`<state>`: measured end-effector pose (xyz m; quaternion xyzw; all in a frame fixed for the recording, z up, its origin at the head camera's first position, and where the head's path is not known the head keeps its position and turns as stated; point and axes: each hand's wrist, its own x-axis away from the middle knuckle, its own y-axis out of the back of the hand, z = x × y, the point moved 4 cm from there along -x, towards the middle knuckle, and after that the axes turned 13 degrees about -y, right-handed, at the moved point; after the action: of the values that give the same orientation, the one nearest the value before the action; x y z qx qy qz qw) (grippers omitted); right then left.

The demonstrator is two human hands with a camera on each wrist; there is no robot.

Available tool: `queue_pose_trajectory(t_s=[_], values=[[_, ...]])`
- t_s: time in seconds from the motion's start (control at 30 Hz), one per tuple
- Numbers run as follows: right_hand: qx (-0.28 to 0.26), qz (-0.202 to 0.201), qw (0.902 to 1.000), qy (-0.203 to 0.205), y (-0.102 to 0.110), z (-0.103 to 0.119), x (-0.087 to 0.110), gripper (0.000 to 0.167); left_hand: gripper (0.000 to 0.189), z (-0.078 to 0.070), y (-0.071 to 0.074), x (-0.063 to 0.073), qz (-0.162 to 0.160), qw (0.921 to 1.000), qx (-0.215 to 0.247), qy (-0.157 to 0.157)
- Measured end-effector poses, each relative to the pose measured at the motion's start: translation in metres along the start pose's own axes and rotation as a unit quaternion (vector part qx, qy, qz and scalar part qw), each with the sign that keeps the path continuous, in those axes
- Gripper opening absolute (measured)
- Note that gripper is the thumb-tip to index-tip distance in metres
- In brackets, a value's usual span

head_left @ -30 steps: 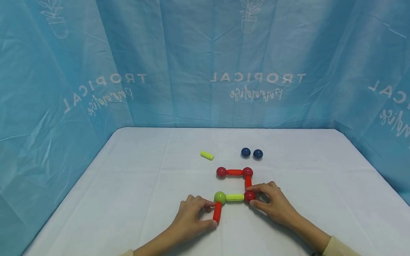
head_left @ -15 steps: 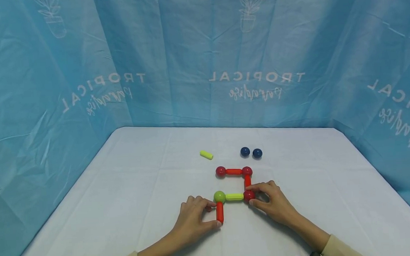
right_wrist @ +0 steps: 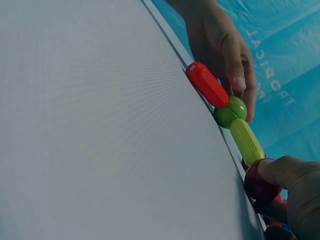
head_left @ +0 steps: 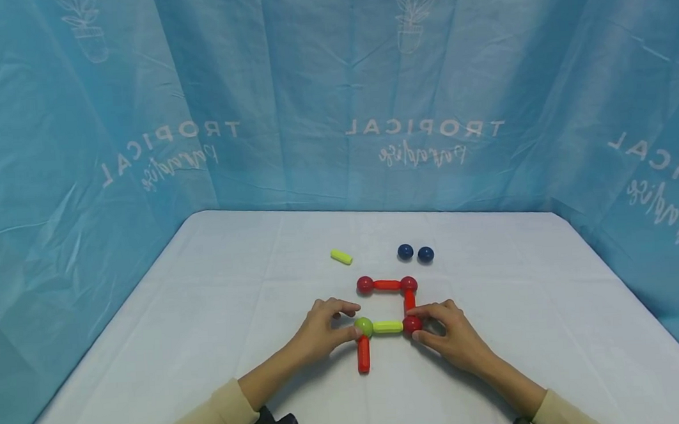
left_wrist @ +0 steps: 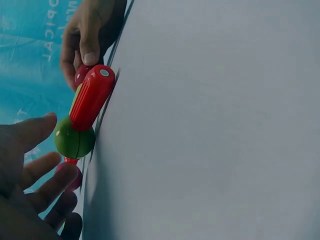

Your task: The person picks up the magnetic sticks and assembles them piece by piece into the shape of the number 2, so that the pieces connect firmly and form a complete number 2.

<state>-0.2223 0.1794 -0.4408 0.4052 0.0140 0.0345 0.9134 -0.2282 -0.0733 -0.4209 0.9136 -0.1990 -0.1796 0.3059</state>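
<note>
A chain of balls and ribbed rods lies on the white table. Its near end is a red rod (head_left: 363, 355), joined to a green ball (head_left: 364, 327). From there a yellow-green rod (head_left: 388, 326) runs right to a red ball (head_left: 412, 324). My right hand (head_left: 452, 337) holds this red ball between thumb and fingers; the right wrist view shows the thumb (right_wrist: 270, 172) on it. My left hand (head_left: 321, 333) is beside the green ball, fingers spread. In the left wrist view, a gap separates its thumb (left_wrist: 37, 130) from the green ball (left_wrist: 75, 137).
Beyond the held ball the chain continues with a red rod (head_left: 409, 301), a corner red ball (head_left: 408, 284), another red rod (head_left: 386, 285) and an end red ball (head_left: 364, 285). Farther back lie a loose yellow-green rod (head_left: 341, 257) and two dark blue balls (head_left: 405, 252). Blue curtains (head_left: 337, 161) surround the table.
The near red rod has swung from a slant to point straight toward the person. My left hand has let go of it and moved forward to the green ball. My right hand stays put.
</note>
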Motion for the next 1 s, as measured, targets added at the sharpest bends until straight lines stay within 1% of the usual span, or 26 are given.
queue_pose_trajectory(t_s=[0.13,0.2,0.43,0.53,0.67,0.73,0.83,0.9,1.0], values=[[0.001,-0.001,1.0,0.001,0.0,0.001,0.0,0.038,0.038,0.004,-0.004,-0.006,0.032,0.9993,0.017,0.003],[0.003,-0.002,1.0,0.001,0.0,0.001,0.0,0.038,0.036,0.005,-0.006,-0.007,0.04,0.999,0.018,0.002],[0.001,-0.002,1.0,-0.002,0.0,0.001,0.0,0.039,0.031,0.006,-0.008,-0.008,0.043,0.999,0.01,0.007],[0.001,0.006,1.0,-0.006,0.001,0.001,0.0,0.039,0.03,0.007,-0.008,-0.009,0.044,0.9989,0.011,0.012],[-0.004,0.01,0.9999,-0.009,0.008,-0.001,-0.004,0.038,0.029,0.005,-0.008,-0.009,0.043,0.9988,0.018,0.019],[0.0,-0.003,1.0,-0.004,0.015,-0.003,-0.01,0.039,0.028,0.005,-0.007,-0.008,0.042,0.9987,0.02,0.022],[0.011,-0.035,0.9993,0.0,0.028,-0.007,-0.027,0.042,0.028,0.004,-0.007,-0.008,0.043,0.9986,0.021,0.023],[0.019,-0.053,0.9983,-0.012,0.036,-0.012,-0.042,0.043,0.028,0.004,-0.007,-0.008,0.043,0.9986,0.023,0.022],[0.026,-0.07,0.9966,-0.036,0.046,-0.022,-0.066,0.045,0.029,0.005,-0.007,-0.007,0.043,0.9984,0.03,0.02]])
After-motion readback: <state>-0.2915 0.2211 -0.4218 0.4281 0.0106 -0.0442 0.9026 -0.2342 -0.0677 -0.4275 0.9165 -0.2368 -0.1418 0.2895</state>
